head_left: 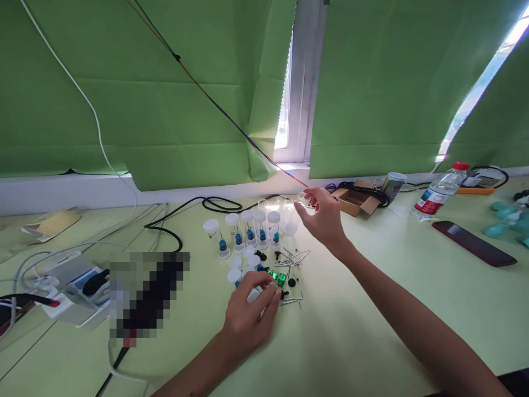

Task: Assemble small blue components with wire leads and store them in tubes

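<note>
My left hand (252,309) is low over a cluster of small parts, thumb and fingertips brought together; whatever they grip is hidden. Close by its fingertips lie bright green pieces (278,277), and white round caps (235,275) are spread beside and partly under the hand. Farther back, my right hand (324,215) reaches beside some clear plastic tubes (285,207), thumb and forefinger apart, with nothing visible held. Several capped clear tubes (223,242) stand upright in a row, each with a blue part on a thin rod inside. Thin metal rods (293,258) and black pieces (291,282) lie to the right.
An open cardboard box (357,198), a can (392,186), a red-capped bottle (440,193) and a dark red case (473,242) are at the right. A white power strip (78,292) and cables crowd the left. A thin wire (223,110) slants down toward my right hand.
</note>
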Available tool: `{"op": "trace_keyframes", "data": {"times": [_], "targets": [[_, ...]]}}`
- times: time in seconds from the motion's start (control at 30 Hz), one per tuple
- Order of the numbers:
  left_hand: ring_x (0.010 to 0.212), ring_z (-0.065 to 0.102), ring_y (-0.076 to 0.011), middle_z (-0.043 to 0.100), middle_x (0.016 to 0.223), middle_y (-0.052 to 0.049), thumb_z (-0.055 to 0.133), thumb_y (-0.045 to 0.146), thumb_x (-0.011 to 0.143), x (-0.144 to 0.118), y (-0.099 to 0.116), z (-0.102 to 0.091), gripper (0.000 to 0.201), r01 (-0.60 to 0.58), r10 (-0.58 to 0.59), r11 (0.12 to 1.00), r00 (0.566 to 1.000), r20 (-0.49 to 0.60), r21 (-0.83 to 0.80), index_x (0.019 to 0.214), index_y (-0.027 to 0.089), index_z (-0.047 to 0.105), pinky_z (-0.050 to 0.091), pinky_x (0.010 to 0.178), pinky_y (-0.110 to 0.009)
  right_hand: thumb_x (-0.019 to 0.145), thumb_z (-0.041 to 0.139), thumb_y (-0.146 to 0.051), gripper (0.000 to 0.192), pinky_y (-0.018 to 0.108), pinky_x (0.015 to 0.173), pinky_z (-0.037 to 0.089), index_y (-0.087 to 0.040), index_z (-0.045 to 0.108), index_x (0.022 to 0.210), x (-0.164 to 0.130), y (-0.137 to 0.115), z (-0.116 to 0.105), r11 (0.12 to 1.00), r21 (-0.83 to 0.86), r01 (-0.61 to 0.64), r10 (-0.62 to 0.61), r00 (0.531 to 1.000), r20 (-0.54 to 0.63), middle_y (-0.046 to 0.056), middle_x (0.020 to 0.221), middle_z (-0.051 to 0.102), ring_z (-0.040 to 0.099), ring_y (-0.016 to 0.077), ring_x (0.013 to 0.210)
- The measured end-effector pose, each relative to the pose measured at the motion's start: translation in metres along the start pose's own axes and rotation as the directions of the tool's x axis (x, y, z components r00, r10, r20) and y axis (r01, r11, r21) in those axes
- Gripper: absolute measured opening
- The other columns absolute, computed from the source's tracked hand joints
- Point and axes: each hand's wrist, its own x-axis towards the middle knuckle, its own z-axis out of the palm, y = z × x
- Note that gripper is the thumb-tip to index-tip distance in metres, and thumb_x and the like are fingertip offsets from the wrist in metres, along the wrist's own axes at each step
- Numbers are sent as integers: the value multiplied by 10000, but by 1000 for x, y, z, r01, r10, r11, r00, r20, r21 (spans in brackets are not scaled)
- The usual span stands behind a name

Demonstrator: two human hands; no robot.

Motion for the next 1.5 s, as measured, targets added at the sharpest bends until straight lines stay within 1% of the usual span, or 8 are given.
{"op": "trace_keyframes", "data": {"times": [0.2,0.37,0.47,0.93,1.07,1.17,1.3,1.5], "targets": [[1026,553,-217,521,1148,-115,610,-19,792,2,-2,3,252,105,-105,992,994,7,-75,919,192,664,547,798,-382,834,632,-294,204,299,655,457,-199,565,1001,-5,-44,-22,994,98,51,-66,986,154,34,915,626,520,127,630],[1196,498,-267,450,1299,-107,621,-7,797,5,0,4,295,142,-142,985,990,6,-99,952,229,704,516,929,-474,832,655,-289,215,267,629,466,-195,565,1002,-18,-62,-27,978,207,4,-103,876,471,20,935,630,548,92,594],[1230,482,-270,428,1345,-100,616,8,809,5,0,4,303,151,-149,980,989,23,-129,973,244,711,502,965,-493,847,648,-312,217,261,624,471,-192,570,1009,-22,-68,-29,971,238,-27,-114,822,559,24,954,629,576,97,624],[1042,574,-192,495,1182,-100,557,37,860,6,-4,5,235,246,-221,941,967,130,-233,893,208,714,544,822,-335,892,607,-292,185,283,722,482,-201,575,1051,-27,-82,-39,949,313,-26,-211,685,697,37,956,639,597,148,794],[874,602,-145,502,1147,-86,563,56,865,5,-5,5,213,285,-281,933,959,50,-220,874,207,714,536,740,-312,916,559,-294,328,285,702,479,-222,483,1227,-24,-84,-45,961,265,-82,-126,721,681,46,1028,629,590,135,769],[858,602,-146,521,1116,-83,601,73,849,7,-5,4,171,303,-311,941,950,-27,-149,825,196,717,527,755,-321,907,538,-242,227,259,648,457,-205,522,1131,-23,-85,-47,969,222,-113,-72,725,685,30,961,635,572,117,713],[862,608,-150,525,1103,-83,606,68,842,10,-4,3,158,263,-277,956,955,-108,-130,809,184,709,529,752,-327,878,538,-218,74,229,572,407,-180,598,859,-25,-79,-43,981,168,-101,-80,578,812,-7,715,620,545,115,648],[856,617,-154,521,1081,-75,611,73,839,10,-4,4,156,251,-265,961,956,-128,-119,787,181,711,537,730,-332,816,578,-190,102,212,543,402,-182,633,902,-27,-67,-31,961,219,-170,-140,388,911,-16,687,634,552,110,623]]}}
